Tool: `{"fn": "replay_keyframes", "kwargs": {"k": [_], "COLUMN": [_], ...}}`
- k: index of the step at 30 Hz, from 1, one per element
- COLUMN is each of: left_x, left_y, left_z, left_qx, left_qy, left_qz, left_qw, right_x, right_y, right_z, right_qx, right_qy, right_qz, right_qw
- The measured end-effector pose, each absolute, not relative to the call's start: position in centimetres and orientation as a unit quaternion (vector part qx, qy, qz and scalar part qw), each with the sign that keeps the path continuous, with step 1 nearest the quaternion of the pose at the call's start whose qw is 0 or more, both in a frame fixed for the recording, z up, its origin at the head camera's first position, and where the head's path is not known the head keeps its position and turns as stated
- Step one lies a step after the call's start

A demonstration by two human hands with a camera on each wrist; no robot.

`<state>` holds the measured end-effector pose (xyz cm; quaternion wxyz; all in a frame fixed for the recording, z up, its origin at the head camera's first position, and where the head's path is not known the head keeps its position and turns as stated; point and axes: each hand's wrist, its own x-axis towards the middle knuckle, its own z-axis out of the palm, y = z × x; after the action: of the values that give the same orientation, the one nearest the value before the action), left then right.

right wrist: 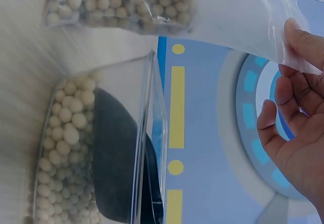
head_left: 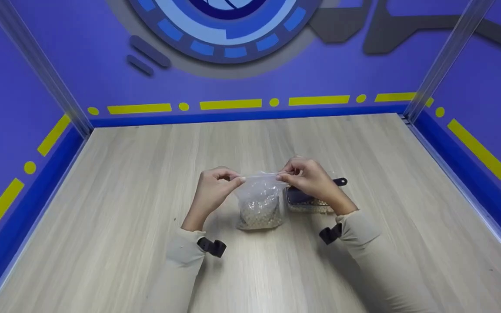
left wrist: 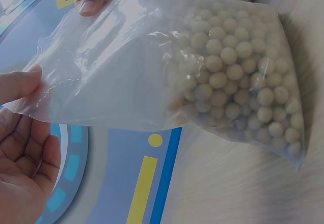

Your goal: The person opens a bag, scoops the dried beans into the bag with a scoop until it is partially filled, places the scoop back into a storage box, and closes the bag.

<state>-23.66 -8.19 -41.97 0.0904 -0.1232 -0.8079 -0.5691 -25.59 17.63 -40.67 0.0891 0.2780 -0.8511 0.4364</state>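
Note:
A clear plastic bag (head_left: 260,204), its lower part full of small round beige balls (left wrist: 230,67), stands upright on the table between both hands. The left hand (head_left: 215,191) pinches the bag's top left corner between thumb and forefinger, the other fingers loosely bent. At the top right corner, the right hand (head_left: 309,176) pinches the bag's edge the same way. The bag's upper part is stretched flat between them. Under the right hand is a clear box (right wrist: 147,82) holding more beige balls (right wrist: 66,118) and a black scoop (right wrist: 115,155); the hand partly hides it in the head view.
The wooden table (head_left: 124,187) is bounded by blue panels (head_left: 242,82) at the back and sides. The scoop's handle (head_left: 340,181) sticks out past the box's right side. A black wrist mount (head_left: 212,247) sits on the left sleeve, another (head_left: 331,234) on the right.

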Motion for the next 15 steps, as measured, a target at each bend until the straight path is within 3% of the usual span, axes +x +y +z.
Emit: {"fn": "replay_keyframes", "kwargs": {"k": [15], "left_x": [-23.94], "left_y": [-8.7], "left_z": [-42.25], "left_qx": [-0.109], "left_qy": [-0.81], "left_qz": [-0.569], "left_qw": [0.087], "right_x": [-26.21], "right_y": [18.72], "right_z": [-41.22], "right_qx": [0.269], "right_qy": [-0.852], "right_qz": [0.441], "right_qw": [0.086]}}
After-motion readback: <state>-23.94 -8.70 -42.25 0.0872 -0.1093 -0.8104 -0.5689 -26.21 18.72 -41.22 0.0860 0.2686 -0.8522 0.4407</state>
